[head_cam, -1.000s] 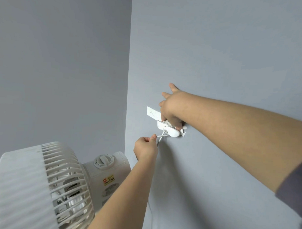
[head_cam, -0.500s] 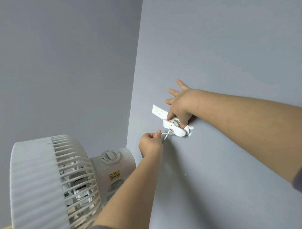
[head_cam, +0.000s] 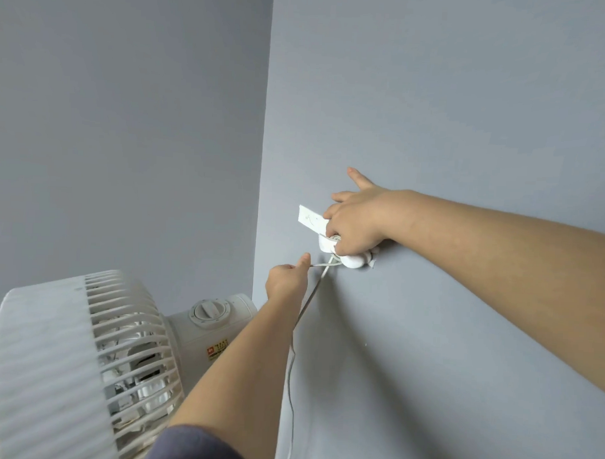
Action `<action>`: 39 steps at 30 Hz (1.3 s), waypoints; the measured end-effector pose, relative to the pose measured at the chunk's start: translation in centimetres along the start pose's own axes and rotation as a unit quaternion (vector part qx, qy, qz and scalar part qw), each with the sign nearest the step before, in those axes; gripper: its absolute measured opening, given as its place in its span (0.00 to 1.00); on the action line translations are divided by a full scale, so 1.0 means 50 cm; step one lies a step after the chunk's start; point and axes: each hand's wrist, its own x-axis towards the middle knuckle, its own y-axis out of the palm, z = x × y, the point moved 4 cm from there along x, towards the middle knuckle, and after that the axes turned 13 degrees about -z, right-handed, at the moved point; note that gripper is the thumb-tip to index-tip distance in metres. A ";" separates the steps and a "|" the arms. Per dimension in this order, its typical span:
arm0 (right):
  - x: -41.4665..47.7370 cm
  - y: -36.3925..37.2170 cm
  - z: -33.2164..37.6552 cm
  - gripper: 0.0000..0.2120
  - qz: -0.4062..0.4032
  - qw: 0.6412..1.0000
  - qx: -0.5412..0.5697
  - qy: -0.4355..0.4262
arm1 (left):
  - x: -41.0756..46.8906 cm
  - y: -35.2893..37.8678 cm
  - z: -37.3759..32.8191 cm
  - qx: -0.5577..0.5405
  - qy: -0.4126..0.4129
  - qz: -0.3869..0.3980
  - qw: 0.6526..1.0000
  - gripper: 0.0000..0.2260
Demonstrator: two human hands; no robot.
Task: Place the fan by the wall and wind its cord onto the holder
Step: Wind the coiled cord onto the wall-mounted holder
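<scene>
A white fan [head_cam: 84, 362] stands at the lower left, close to the corner of two grey walls. A white cord holder [head_cam: 353, 261] is fixed to the right wall, with a white label strip [head_cam: 310, 218] beside it. My right hand [head_cam: 354, 224] covers the holder from above, thumb and fingers curled onto the wound cord there, other fingers spread on the wall. My left hand [head_cam: 287, 280] is just below and to the left, pinching the white cord [head_cam: 314, 291]. The cord runs taut from the holder to that hand, and a second strand hangs down the wall.
The right grey wall [head_cam: 435, 113] meets the left wall [head_cam: 126, 120] at a corner just behind the fan. The fan's control dial [head_cam: 207, 309] sits on its motor housing below my left forearm.
My left hand has drawn the cord out leftward and slightly down from the holder. My right hand has stayed on the holder. The view has shifted a little.
</scene>
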 end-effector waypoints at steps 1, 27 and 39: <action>-0.001 0.002 0.000 0.22 -0.004 1.000 0.008 -0.001 | 0.000 0.000 -0.005 -0.017 -0.015 0.017 1.000 0.18; -0.013 -0.008 -0.002 0.10 -0.075 0.996 0.007 -0.039 | 0.015 0.002 -0.058 -0.111 -0.054 -0.022 0.992 0.08; -0.006 -0.001 -0.001 0.16 -0.073 0.997 0.030 -0.019 | -0.062 -0.027 -0.065 -0.259 0.103 -0.102 0.955 0.09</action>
